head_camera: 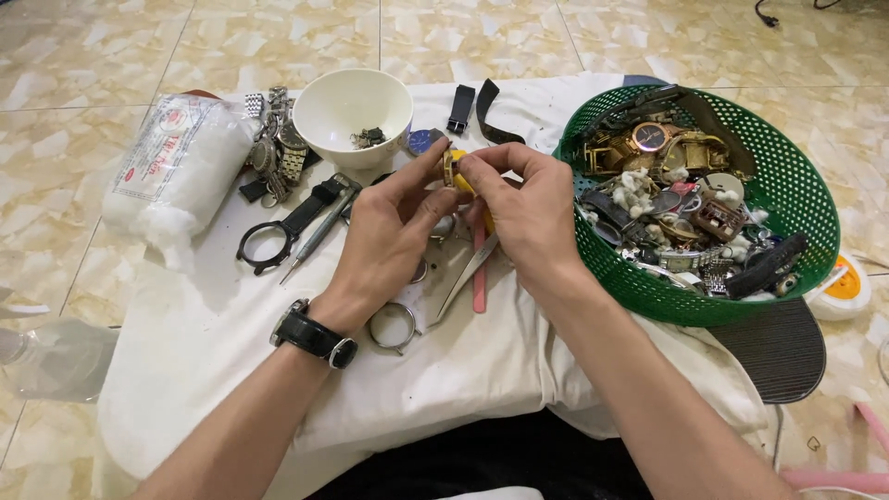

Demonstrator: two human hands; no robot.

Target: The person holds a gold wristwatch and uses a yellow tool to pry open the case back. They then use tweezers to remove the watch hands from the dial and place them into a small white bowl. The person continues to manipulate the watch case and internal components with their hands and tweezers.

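A makeshift watch-repair spot set up on a home floor

A white cloth [278,370] is spread over a low bench on glossy marble-patterned floor tiles [74,56], as in a house rather than a shop. On it lie a green plastic basket [796,176] heaped with old watches and straps, a pile of metal watches [276,148], a white bowl [352,102] holding small parts, a screwdriver [319,231], tweezers [468,273] and a bag of cotton wool [176,157].

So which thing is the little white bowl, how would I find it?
Start at the white cloth spread over the tiled floor. Near its far edge, left of the green plastic basket, stands the round white bowl. Only it is open-topped, with tiny dark parts inside.
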